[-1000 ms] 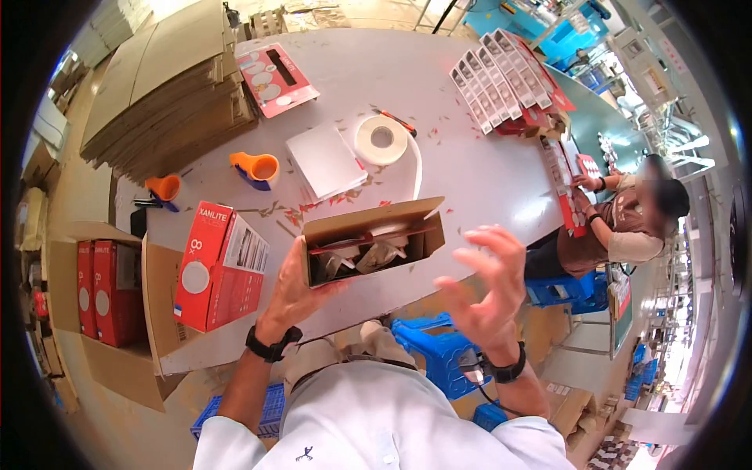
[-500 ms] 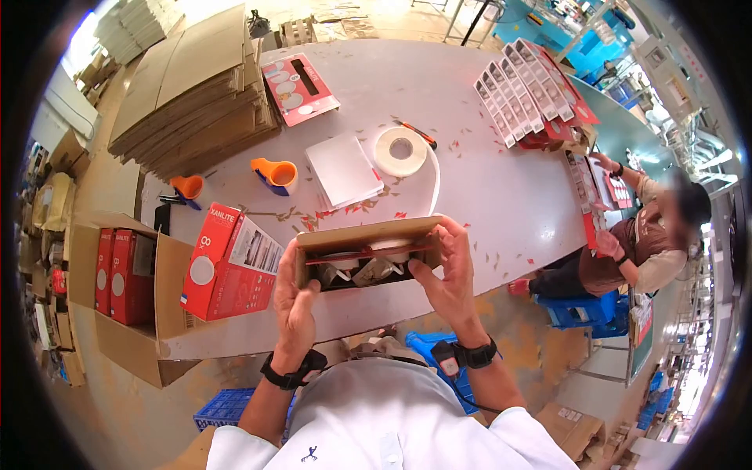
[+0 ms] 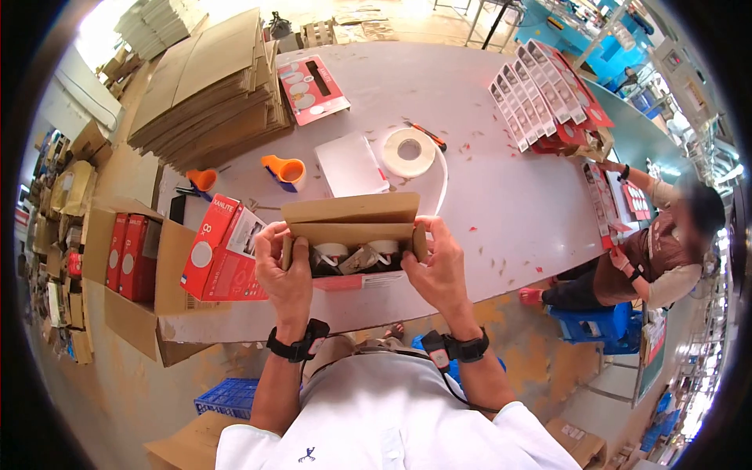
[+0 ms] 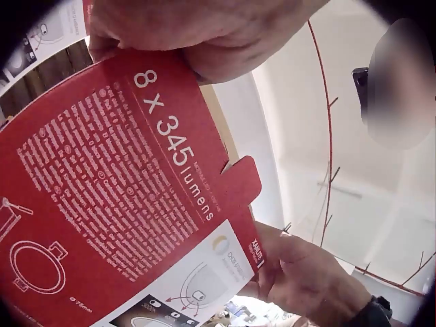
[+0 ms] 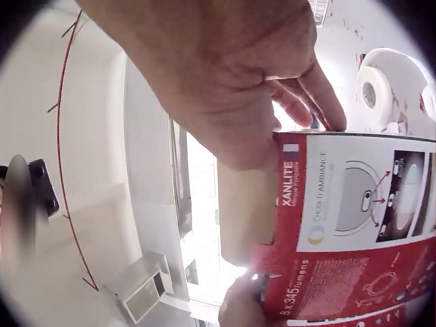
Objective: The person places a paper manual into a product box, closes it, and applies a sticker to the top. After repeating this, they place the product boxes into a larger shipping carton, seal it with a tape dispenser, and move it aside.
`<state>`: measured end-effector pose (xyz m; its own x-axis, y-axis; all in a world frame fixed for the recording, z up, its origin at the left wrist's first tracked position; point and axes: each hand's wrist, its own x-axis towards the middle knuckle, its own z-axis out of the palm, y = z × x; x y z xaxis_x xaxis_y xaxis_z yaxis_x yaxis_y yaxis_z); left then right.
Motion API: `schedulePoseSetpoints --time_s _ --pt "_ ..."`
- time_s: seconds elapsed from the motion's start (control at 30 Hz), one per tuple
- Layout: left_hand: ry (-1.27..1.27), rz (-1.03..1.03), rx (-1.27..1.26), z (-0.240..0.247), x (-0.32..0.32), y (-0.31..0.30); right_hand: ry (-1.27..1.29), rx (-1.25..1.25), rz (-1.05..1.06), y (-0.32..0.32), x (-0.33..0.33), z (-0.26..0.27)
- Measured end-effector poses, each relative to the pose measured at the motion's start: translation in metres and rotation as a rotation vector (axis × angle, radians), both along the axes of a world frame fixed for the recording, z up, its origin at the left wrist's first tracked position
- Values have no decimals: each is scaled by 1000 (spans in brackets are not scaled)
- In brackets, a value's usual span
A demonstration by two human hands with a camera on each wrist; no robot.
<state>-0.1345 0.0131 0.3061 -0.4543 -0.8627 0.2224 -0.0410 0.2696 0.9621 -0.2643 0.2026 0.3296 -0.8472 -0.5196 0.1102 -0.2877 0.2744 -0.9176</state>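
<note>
A red printed carton box is held up by both hands over the table's near edge, its top open. My left hand grips the left end, thumb at the small end flap and fingers outside. At the opposite end, my right hand pinches the other end flap between thumb and fingers. The brown long flap stands raised at the back. White round lamps with cables lie inside, partly hidden by the box walls. "8 x 345 lumens" shows on the red side in the left wrist view.
Left of the hands stands a closed red box, beside an open brown carton with similar boxes. Behind are orange tape dispensers, white papers, a white roll and stacked cardboard. At right a person sits working.
My right hand, raised and off the box a second ago, came in and took the right end. The box has tipped, showing more of its back flap and inside. The seated person's arms moved.
</note>
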Motion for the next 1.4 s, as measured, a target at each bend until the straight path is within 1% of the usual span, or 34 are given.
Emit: schedulePoseSetpoints --time_s 0.03,0.13,0.17,0.27,0.3,0.4,0.43,0.53,0.57,0.67,0.77,0.87,0.97,1.03,1.1,1.17,1.27,1.33,1.37,1.4 --pt "-6 -6 -7 0 1 0 -17 49 27 2 -4 3" --pt "-84 -9 -165 5 2 3 239 110 52 1 -11 1" --pt "-161 -78 -286 12 6 6 246 104 42 2 -15 -2" --pt "-120 -246 -236 13 13 15 253 92 13 4 -20 -7" --pt "-164 -230 -284 10 15 15 245 92 5 5 -19 -5" --pt "-133 -110 -153 8 13 9 159 28 -36 -2 -4 5" --pt "-105 -44 -188 7 11 8 123 -5 -52 -3 3 8" --pt "-32 -31 -187 -19 18 -2 101 -34 -87 -4 4 -8" --pt "22 -36 -78 -16 19 2 138 -18 -87 -1 3 -7" --pt "173 -66 4 -10 19 6 183 -87 -94 -1 2 -11" --pt "127 34 -35 -11 13 8 233 -135 -149 -7 6 -6" --pt "117 130 -71 -15 4 9 290 -147 -182 -11 5 -18" --pt "121 173 -121 -18 -3 7 316 -106 -183 -14 -1 -20" --pt "80 180 -216 -24 -5 1 292 -125 -175 -20 -6 -15" --pt "30 197 -308 -17 -11 -2 270 -119 -157 -26 -15 -14" --pt "-37 225 -392 -8 -11 -3 300 -112 -144 -33 -24 -17" --pt "-81 225 -377 -6 -10 -2 293 -81 -144 -39 -30 -17" --pt "-43 213 -416 -10 -11 -4 319 -69 -157 -42 -33 -22" --pt "-41 209 -432 -9 -10 -3 418 -87 -187 -42 -32 -22" --pt "-35 210 -450 -8 -10 -3 441 -88 -220 -41 -31 -26"
